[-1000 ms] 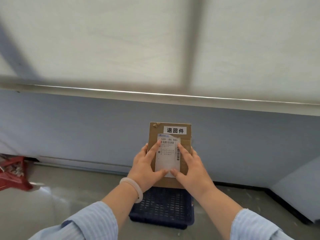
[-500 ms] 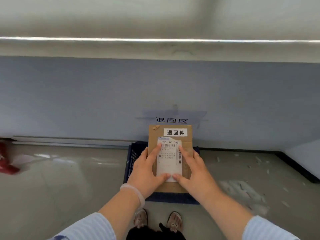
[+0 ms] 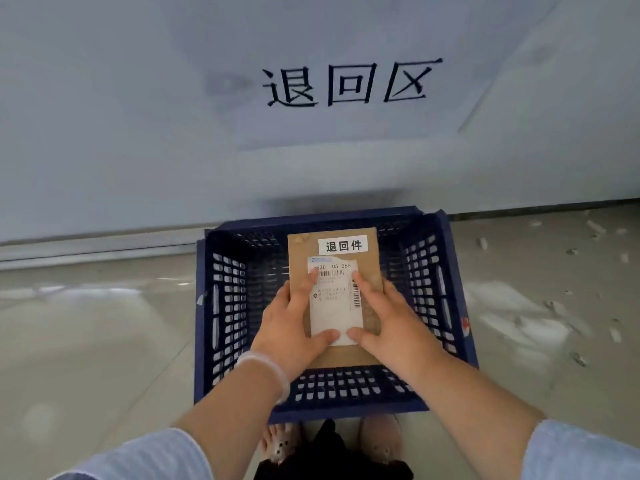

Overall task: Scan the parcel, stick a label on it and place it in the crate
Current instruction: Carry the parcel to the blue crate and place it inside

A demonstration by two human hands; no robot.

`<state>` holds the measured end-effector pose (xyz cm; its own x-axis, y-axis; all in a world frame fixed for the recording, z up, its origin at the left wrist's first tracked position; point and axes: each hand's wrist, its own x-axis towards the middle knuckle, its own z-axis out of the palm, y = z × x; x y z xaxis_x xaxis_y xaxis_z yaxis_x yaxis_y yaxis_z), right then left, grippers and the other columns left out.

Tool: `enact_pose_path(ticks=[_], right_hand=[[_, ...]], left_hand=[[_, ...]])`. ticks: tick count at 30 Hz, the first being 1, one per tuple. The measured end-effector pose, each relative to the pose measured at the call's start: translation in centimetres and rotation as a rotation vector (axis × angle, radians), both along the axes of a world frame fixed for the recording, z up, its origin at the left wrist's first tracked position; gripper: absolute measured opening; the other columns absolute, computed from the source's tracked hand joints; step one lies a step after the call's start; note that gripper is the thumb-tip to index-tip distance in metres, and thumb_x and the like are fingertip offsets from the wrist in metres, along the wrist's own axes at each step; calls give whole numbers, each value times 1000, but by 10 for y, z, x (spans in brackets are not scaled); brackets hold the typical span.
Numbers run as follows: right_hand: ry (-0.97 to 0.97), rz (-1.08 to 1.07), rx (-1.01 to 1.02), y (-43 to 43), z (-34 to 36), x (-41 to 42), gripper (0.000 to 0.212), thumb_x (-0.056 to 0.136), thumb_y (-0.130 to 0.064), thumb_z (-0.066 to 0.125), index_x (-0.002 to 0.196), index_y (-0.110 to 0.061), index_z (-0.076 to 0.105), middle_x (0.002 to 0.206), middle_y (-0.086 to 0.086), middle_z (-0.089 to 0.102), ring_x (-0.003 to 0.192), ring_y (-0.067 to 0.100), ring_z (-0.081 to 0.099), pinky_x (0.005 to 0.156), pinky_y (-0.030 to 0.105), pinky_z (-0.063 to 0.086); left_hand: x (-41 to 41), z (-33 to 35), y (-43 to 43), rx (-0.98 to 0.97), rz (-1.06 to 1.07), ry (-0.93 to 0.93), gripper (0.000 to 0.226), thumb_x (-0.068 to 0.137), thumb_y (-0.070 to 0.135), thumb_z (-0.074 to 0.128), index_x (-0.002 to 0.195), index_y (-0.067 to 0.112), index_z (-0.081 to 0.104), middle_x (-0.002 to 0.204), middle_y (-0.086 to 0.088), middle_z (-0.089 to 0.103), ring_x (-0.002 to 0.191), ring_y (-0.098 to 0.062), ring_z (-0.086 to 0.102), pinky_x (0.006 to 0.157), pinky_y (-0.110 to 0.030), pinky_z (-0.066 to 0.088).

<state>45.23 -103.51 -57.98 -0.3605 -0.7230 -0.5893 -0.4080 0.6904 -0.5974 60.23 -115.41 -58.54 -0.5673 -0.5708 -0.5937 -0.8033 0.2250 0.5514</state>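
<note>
Holding the parcel (image 3: 334, 296) over the blue crate (image 3: 221, 306) at centre frame, the left hand (image 3: 289, 332) and right hand (image 3: 388, 323) each keep a closed grip on its sides, thumbs on the shipping slip. The white label (image 3: 343, 244) is already stuck on, so placing is the step in hand; next, lower it flat inside and release.

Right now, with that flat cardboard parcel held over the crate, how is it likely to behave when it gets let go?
The cardboard parcel looks thin and flat, so probably light and fairly stiff; it shows no sag between the left hand and right hand. Being flat, it should land flat in the blue crate rather than roll. Its paper shipping label may scuff.
</note>
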Motion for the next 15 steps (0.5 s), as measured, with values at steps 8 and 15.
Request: enact_pose_path(ticks=[8,15], right_hand=[[-66,-18,62,-5,-136,13,94,82,-36,71,142,-62,2,161,-11,8,145,10,16,119,38,23],[-100,-27,84,-10,-192,17,95,84,-30,71,145,-56,4,161,-12,2,145,10,14,117,30,20]], left_hand=[[7,-124,-4,98,-31,-121,102,78,41,72,136,66,-8,160,-1,9,145,-24,15,117,-45,26],[6,-179,-10,135,-48,-162,104,80,37,71,135,67,-12,161,1,3,146,-23,14,117,-40,24]])
